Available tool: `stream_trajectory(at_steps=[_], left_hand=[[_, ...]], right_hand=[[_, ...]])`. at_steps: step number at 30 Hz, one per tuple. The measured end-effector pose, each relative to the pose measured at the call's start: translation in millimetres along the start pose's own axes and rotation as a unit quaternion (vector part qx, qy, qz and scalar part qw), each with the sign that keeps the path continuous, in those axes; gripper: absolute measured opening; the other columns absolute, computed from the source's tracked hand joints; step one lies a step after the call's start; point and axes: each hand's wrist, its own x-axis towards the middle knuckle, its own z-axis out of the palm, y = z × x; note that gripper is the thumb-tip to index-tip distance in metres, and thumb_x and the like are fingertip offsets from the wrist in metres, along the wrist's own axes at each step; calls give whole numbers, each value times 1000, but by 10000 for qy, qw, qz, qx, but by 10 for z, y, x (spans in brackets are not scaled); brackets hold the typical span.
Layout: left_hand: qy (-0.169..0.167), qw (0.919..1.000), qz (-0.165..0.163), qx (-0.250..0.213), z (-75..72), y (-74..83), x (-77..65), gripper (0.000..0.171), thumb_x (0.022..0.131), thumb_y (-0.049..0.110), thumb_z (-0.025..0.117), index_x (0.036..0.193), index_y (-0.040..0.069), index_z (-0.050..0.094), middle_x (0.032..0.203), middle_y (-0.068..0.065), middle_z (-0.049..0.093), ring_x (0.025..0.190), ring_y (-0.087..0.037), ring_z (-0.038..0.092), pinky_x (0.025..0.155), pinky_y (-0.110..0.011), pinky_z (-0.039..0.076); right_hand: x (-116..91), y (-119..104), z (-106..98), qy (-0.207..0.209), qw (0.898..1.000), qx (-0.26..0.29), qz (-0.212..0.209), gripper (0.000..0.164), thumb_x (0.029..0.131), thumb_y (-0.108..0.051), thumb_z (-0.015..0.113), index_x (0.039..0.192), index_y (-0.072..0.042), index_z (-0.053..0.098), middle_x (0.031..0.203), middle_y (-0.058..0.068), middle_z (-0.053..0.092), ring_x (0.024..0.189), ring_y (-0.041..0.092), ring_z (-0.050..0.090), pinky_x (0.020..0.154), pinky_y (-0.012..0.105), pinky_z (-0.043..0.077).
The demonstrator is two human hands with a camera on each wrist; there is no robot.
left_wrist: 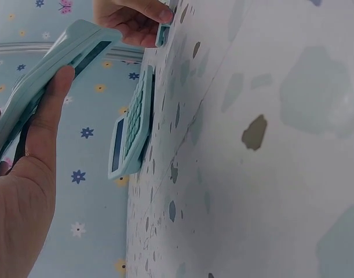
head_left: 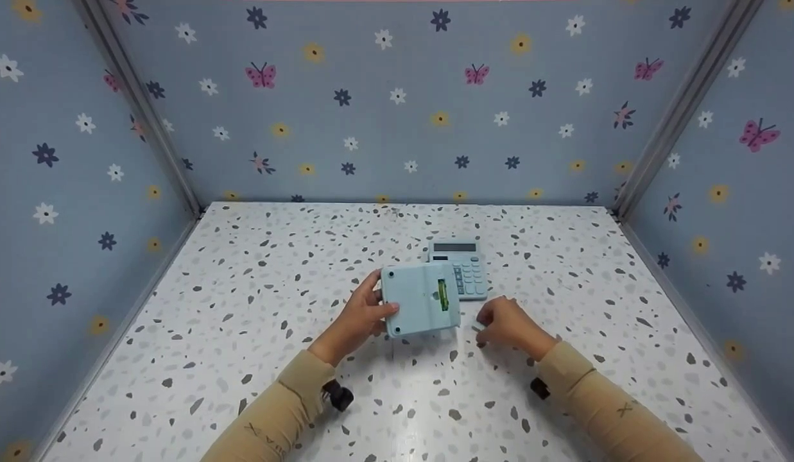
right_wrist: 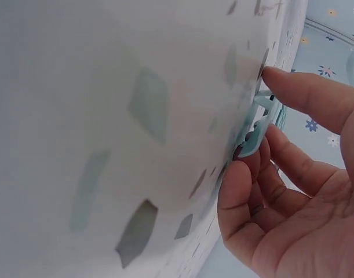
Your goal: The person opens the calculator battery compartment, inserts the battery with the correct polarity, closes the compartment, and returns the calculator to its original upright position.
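My left hand (head_left: 361,313) grips a light blue calculator (head_left: 409,298), thumb on its back, which faces up. In that back an uncovered slot shows a green battery (head_left: 443,295). To the right, my right hand (head_left: 507,326) holds a small light blue battery cover (right_wrist: 259,130) between thumb and fingers, low at the tabletop. In the left wrist view the held calculator (left_wrist: 55,69) is tilted, clear of the table. A second light blue calculator (head_left: 470,273) lies face up behind, partly hidden by the held one in the head view.
The white speckled tabletop (head_left: 275,276) runs back to a blue wall (head_left: 397,122) with flowers and butterflies. Similar panels (head_left: 711,212) stand on both sides, joined by grey corner posts. Small black devices (head_left: 339,394) sit at both wrists.
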Motion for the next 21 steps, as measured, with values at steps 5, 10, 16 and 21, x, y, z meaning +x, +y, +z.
stream_trajectory(at_steps=[5, 10, 16, 21], left_hand=[[37, 10000, 0, 12, 6, 8, -6, 82, 103, 3, 65, 171, 19, 23, 155, -25, 58, 125, -33, 70, 93, -46, 65], [84, 9999, -26, 66, 17, 7, -6, 80, 103, 4, 66, 170, 22, 26, 157, -23, 57, 131, -35, 67, 97, -48, 64], [100, 9999, -9, 0, 18, -9, 9, 80, 103, 4, 67, 169, 20, 26, 157, -23, 57, 128, -33, 69, 95, -46, 65], [125, 9999, 41, 56, 19, -20, 20, 80, 102, 5, 67, 170, 18, 25, 155, -24, 58, 121, -30, 71, 89, -41, 65]], right_hand=[[-12, 11, -2, 25, 10000, 87, -22, 32, 80, -6, 90, 110, -5, 78, 100, 9, 74, 89, 23, 68, 81, 36, 61], [-30, -11, -25, 176, 9994, 303, 31, 35, 84, -8, 89, 116, -4, 77, 105, 10, 73, 93, 23, 66, 80, 34, 59], [-61, -61, -68, 715, 9941, 681, -451, 33, 87, -8, 86, 117, 2, 77, 102, 12, 72, 92, 23, 63, 78, 32, 54], [-85, -113, -91, 1094, 9859, 1014, -753, 33, 86, -6, 86, 116, 6, 77, 102, 14, 74, 93, 23, 65, 82, 34, 55]])
